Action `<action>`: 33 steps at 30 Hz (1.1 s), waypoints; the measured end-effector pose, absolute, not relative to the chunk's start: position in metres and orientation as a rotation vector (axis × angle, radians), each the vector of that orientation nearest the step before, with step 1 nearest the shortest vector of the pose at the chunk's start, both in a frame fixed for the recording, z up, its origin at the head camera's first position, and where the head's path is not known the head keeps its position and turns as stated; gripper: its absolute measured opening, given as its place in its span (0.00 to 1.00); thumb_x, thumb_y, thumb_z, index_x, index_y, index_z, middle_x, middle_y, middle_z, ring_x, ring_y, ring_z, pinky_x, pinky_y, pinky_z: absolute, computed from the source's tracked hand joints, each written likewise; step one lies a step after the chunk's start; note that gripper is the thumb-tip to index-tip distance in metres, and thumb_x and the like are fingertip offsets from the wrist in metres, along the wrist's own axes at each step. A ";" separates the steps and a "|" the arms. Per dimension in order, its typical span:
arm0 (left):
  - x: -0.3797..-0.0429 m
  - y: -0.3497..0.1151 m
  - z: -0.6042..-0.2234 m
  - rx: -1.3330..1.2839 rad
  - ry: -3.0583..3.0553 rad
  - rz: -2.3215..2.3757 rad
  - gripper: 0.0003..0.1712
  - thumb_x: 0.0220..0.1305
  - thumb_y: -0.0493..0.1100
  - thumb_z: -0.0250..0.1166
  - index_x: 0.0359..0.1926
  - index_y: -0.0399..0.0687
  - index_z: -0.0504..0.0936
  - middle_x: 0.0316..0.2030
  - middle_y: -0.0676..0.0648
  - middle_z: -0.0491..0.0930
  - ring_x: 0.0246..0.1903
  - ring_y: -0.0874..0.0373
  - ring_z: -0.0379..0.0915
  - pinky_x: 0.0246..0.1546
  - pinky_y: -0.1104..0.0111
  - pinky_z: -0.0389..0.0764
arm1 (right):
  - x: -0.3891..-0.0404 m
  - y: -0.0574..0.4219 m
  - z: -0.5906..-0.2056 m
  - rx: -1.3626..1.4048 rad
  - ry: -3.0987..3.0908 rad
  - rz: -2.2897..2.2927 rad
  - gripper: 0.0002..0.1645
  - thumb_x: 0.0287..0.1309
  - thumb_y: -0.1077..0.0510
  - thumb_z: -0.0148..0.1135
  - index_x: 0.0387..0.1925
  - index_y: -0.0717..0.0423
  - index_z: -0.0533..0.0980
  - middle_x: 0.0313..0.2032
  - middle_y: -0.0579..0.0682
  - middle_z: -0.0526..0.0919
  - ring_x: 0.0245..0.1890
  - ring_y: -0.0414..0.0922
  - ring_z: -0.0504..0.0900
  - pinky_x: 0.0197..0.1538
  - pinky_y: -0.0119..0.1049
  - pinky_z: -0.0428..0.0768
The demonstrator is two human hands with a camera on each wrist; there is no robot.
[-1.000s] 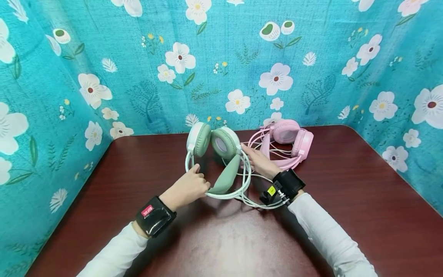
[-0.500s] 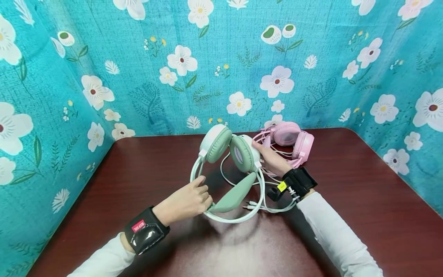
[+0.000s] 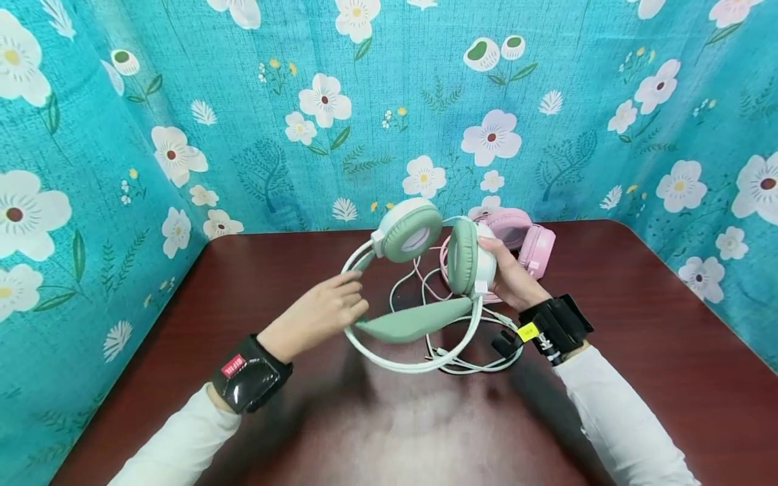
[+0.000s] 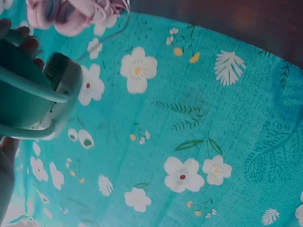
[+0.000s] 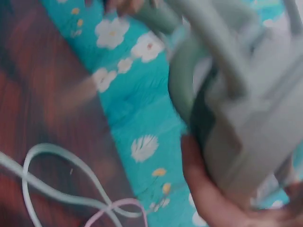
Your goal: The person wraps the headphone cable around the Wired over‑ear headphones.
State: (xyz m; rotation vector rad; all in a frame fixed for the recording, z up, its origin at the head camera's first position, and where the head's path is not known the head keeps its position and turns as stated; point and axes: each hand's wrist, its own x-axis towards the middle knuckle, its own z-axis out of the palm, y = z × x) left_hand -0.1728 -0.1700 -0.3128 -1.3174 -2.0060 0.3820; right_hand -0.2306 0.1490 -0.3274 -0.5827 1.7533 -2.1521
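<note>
A pair of white and green headphones (image 3: 413,324) is held up over the table, ear cups away from me and headband toward me. My left hand (image 3: 319,314) grips the headband's left side, fingers curled round the thin white bands. Around the outer shell of the right ear cup (image 3: 464,256) my right hand (image 3: 513,278) is wrapped; its thumb shows by the cup in the right wrist view. The left ear cup (image 3: 412,231) hangs free. Below, their white cable (image 3: 480,368) lies looped on the table. The left wrist view shows part of the headphones (image 4: 28,94) at its left edge.
Pink headphones (image 3: 537,251) lie at the back right of the dark red-brown table (image 3: 608,304), partly behind my right hand. Pink and white cables run close together there. A blue flowered cloth (image 3: 389,101) hangs behind the table and at both sides.
The green and white headphones have risen and moved right toward the pink ones, their cups spread farther apart. My right hand has gone from beside the right cup to gripping it.
</note>
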 end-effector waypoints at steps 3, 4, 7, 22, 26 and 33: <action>-0.176 -0.166 -0.301 -1.262 -2.149 0.321 0.15 0.43 0.31 0.80 0.31 0.43 0.82 0.31 0.50 0.88 0.47 0.55 0.83 0.66 0.61 0.75 | -0.221 0.148 -0.320 -0.479 1.806 -2.262 0.16 0.70 0.39 0.43 0.51 0.36 0.71 0.39 0.37 0.79 0.37 0.32 0.79 0.40 0.29 0.81; -0.175 -0.165 -0.296 -1.240 -2.211 0.296 0.17 0.42 0.35 0.82 0.32 0.43 0.82 0.33 0.49 0.88 0.51 0.53 0.83 0.68 0.58 0.73 | -0.219 0.147 -0.317 -0.449 1.815 -2.290 0.17 0.70 0.39 0.43 0.52 0.36 0.71 0.39 0.37 0.79 0.38 0.32 0.79 0.40 0.30 0.81; -0.169 -0.156 -0.282 -1.176 -2.376 0.226 0.27 0.38 0.52 0.85 0.34 0.42 0.83 0.38 0.47 0.88 0.60 0.48 0.79 0.72 0.49 0.65 | -0.214 0.142 -0.310 -0.353 1.868 -2.343 0.19 0.68 0.37 0.42 0.55 0.35 0.69 0.40 0.37 0.77 0.39 0.33 0.77 0.40 0.32 0.79; -0.158 -0.092 -0.275 -0.886 -2.356 0.237 0.41 0.34 0.66 0.81 0.39 0.42 0.75 0.33 0.48 0.78 0.38 0.52 0.76 0.45 0.61 0.74 | -0.202 0.112 -0.302 -0.259 1.846 -2.789 0.20 0.65 0.43 0.49 0.55 0.43 0.65 0.37 0.41 0.77 0.36 0.35 0.78 0.37 0.33 0.78; -0.159 -0.084 -0.277 -0.903 -2.403 0.188 0.32 0.40 0.58 0.81 0.36 0.42 0.76 0.29 0.48 0.79 0.33 0.52 0.77 0.37 0.64 0.74 | -0.199 0.107 -0.307 -0.211 1.777 -2.863 0.21 0.65 0.43 0.51 0.55 0.44 0.63 0.40 0.43 0.75 0.37 0.35 0.77 0.37 0.33 0.78; -0.161 -0.093 -0.280 -0.924 -2.607 0.036 0.29 0.46 0.57 0.81 0.37 0.40 0.81 0.23 0.47 0.82 0.26 0.51 0.81 0.31 0.61 0.78 | -0.199 0.104 -0.312 -0.288 1.807 -2.886 0.26 0.63 0.47 0.52 0.60 0.48 0.59 0.45 0.45 0.73 0.40 0.36 0.78 0.39 0.31 0.80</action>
